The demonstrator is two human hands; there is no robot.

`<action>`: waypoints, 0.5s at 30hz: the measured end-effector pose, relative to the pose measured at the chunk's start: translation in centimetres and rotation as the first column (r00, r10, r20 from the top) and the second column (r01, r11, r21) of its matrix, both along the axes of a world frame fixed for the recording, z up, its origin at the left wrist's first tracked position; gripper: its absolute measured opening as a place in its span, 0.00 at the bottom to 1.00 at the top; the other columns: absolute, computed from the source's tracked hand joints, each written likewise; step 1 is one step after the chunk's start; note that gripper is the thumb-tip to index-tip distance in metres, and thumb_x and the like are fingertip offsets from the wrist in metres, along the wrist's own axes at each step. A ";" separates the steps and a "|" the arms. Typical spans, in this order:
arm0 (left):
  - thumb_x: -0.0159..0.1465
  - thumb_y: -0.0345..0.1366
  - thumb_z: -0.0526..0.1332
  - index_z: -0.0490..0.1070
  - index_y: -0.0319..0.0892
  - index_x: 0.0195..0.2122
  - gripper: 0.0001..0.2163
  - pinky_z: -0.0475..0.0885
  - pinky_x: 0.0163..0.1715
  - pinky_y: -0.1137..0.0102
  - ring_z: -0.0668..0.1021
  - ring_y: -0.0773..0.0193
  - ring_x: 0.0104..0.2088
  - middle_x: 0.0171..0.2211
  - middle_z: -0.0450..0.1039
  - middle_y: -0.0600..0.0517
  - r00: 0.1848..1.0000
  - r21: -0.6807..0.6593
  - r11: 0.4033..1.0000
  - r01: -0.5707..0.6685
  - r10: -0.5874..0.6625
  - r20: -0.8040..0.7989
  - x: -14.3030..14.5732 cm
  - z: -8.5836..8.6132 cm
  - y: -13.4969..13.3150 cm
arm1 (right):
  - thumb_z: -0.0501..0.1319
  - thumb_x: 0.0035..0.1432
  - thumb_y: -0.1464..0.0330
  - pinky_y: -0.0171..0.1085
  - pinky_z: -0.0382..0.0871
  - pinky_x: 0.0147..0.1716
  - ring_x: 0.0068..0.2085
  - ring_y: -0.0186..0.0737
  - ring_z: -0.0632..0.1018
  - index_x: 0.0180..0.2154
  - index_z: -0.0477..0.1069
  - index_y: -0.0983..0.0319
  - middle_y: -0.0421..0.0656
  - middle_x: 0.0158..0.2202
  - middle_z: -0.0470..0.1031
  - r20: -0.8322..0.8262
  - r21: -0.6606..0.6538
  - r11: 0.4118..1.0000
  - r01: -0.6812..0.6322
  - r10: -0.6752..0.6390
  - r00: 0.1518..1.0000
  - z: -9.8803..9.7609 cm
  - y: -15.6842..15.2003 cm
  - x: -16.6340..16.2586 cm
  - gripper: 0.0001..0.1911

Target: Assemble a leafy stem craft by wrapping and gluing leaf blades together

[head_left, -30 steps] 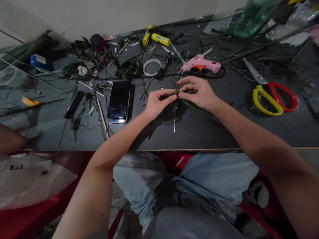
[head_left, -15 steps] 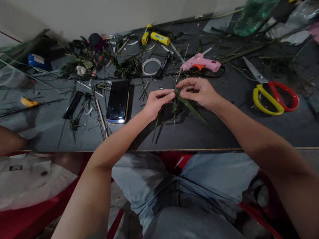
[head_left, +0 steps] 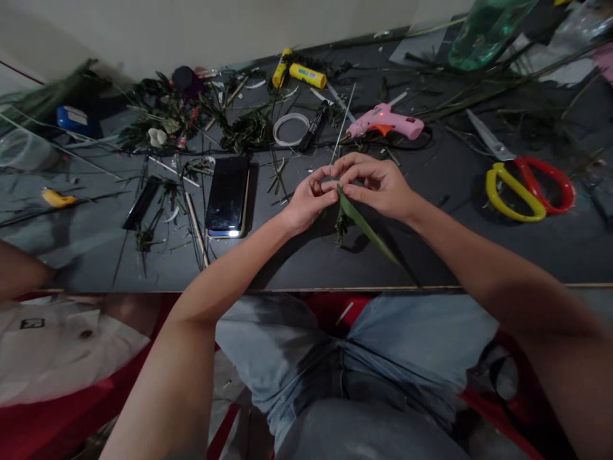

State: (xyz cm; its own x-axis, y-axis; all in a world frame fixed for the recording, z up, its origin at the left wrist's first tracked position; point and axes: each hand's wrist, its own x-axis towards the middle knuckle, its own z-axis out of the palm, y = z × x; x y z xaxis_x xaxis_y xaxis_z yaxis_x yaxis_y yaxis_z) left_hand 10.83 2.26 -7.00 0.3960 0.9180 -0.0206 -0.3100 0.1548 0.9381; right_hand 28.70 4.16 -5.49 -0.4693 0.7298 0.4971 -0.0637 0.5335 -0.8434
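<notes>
Both my hands meet over the dark table, fingertips nearly touching. My left hand (head_left: pixel 310 199) pinches a thin pale stick (head_left: pixel 343 124) that slants up and away from the fingers. My right hand (head_left: pixel 376 184) closes its thumb and fingers on the top end of a long green leaf strip (head_left: pixel 366 229), which hangs down to the right. A dark green plaited leaf piece (head_left: pixel 341 230) shows just under the hands; whether it is held or lies on the table I cannot tell. A pink glue gun (head_left: pixel 385 120) lies just beyond my right hand.
Scissors with red and yellow handles (head_left: pixel 527 185) lie at the right. To the left are a black phone (head_left: pixel 227 195) and an orange-yellow cutter (head_left: pixel 58 198). Yellow glue sticks (head_left: pixel 307 75), a white wire coil (head_left: pixel 290 129) and leaf scraps lie behind. Another person's arm (head_left: pixel 22 268) rests at far left.
My hands have come closer together. The pale stick now points up beyond the fingers, and the green leaf strip has swung lower and shows broader.
</notes>
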 end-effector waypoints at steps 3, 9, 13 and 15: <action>0.38 0.57 0.79 0.69 0.45 0.38 0.33 0.73 0.36 0.74 0.77 0.71 0.31 0.28 0.72 0.59 0.993 0.085 0.990 -0.116 0.117 -0.017 -0.2 0.1 0.2 | 0.66 0.59 0.47 0.44 0.72 0.52 0.45 0.43 0.78 0.34 0.79 0.58 0.45 0.41 0.79 0.067 -0.003 0.999 0.041 -0.041 0.997 0.5 -0.4 0.0 0.21; 0.38 0.56 0.80 0.67 0.46 0.32 0.30 0.63 0.28 0.72 0.67 0.70 0.28 0.26 0.58 0.59 0.946 0.200 0.944 -0.263 0.293 -0.138 -0.6 0.6 0.1 | 0.65 0.56 0.42 0.40 0.71 0.41 0.35 0.39 0.75 0.29 0.74 0.60 0.42 0.30 0.75 0.160 -0.089 0.996 0.009 0.005 0.987 0.9 -0.6 0.0 0.26; 0.47 0.57 0.76 0.66 0.44 0.27 0.25 0.61 0.27 0.71 0.66 0.70 0.25 0.22 0.58 0.59 0.964 0.133 0.978 -0.162 0.185 -0.188 -0.4 0.8 0.0 | 0.67 0.53 0.41 0.37 0.66 0.33 0.30 0.36 0.70 0.25 0.69 0.61 0.39 0.25 0.69 0.181 -0.125 0.992 -0.017 0.040 0.983 0.4 -0.9 -0.5 0.30; 0.51 0.58 0.73 0.68 0.44 0.28 0.24 0.63 0.27 0.70 0.68 0.69 0.25 0.23 0.64 0.57 0.972 0.093 0.988 -0.126 0.142 -0.189 -0.4 0.8 0.0 | 0.65 0.55 0.39 0.35 0.62 0.28 0.28 0.34 0.67 0.25 0.69 0.61 0.38 0.23 0.67 0.181 -0.214 0.977 0.007 0.033 0.983 0.2 -1.0 -0.7 0.31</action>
State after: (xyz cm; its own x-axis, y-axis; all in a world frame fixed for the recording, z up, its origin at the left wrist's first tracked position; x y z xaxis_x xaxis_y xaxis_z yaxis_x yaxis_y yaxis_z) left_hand 10.48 2.29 -6.19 0.2649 0.9642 -0.0098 -0.1334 0.0467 0.9900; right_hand 27.98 3.11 -5.29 -0.5479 0.8025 0.2363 0.0962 0.3411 -0.9351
